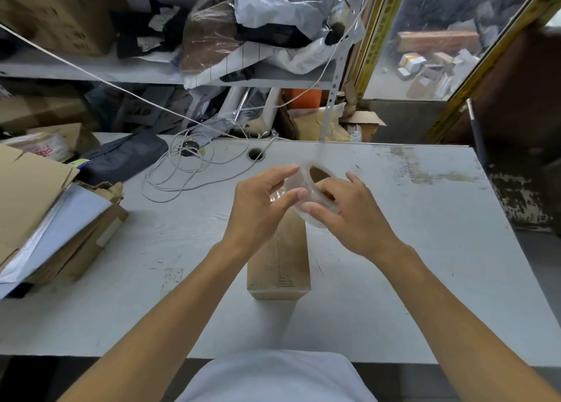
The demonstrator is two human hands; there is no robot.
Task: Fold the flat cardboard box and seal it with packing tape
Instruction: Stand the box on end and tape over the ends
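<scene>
A small folded brown cardboard box (280, 265) lies on the white table (409, 250) in front of me, its long side pointing away, with clear tape along its top seam. Above its far end I hold a roll of clear packing tape (315, 186) with a brown core. My right hand (349, 216) grips the roll from the right, fingers inside the core. My left hand (264, 207) pinches the roll's left rim between thumb and fingers, where a bit of loose clear tape shows. The box's far end is hidden behind my hands.
A pile of flat cardboard and plastic sleeves (45, 213) lies at the table's left. A coiled white cable (188, 171) and a dark cloth bag (121, 156) sit at the back left. Shelves with boxes and bagged goods (243, 28) stand behind.
</scene>
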